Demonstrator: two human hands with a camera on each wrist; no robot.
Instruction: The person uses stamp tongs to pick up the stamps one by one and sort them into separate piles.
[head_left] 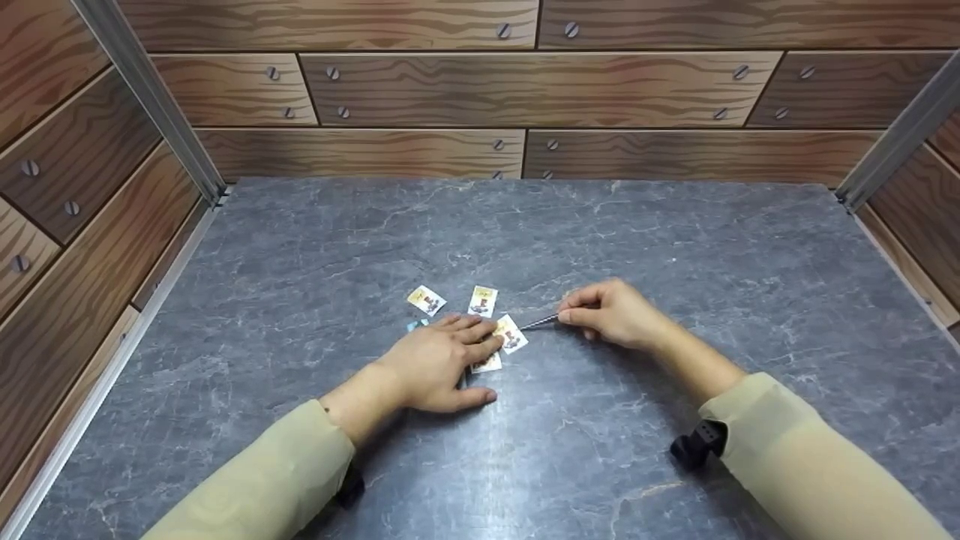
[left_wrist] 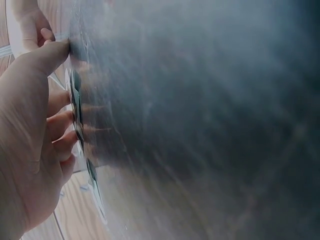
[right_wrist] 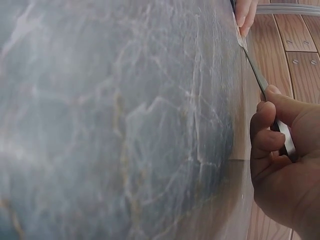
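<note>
My right hand (head_left: 619, 315) pinches metal tweezers (head_left: 539, 322) between thumb and fingers. Their tip reaches the edge of a small white stamp (head_left: 514, 339) with a yellow and red picture. My left hand (head_left: 439, 367) lies palm down with its fingers spread, fingertips touching that stamp. Partly beneath those fingers is another stamp (head_left: 487, 364), and a light-blue piece (head_left: 413, 325) peeks out beside them. In the right wrist view the tweezers (right_wrist: 260, 80) slant up to the left hand's fingertips (right_wrist: 243, 27). The left wrist view shows the left fingers (left_wrist: 61, 124) over stamp edges at the tabletop.
Two more stamps lie just beyond the left hand, one to the left (head_left: 427, 300) and one nearer the middle (head_left: 483, 301). They rest on a grey marbled table (head_left: 675, 247). Wood-patterned panels (head_left: 525, 90) enclose the table at the back and sides, with metal posts at the corners.
</note>
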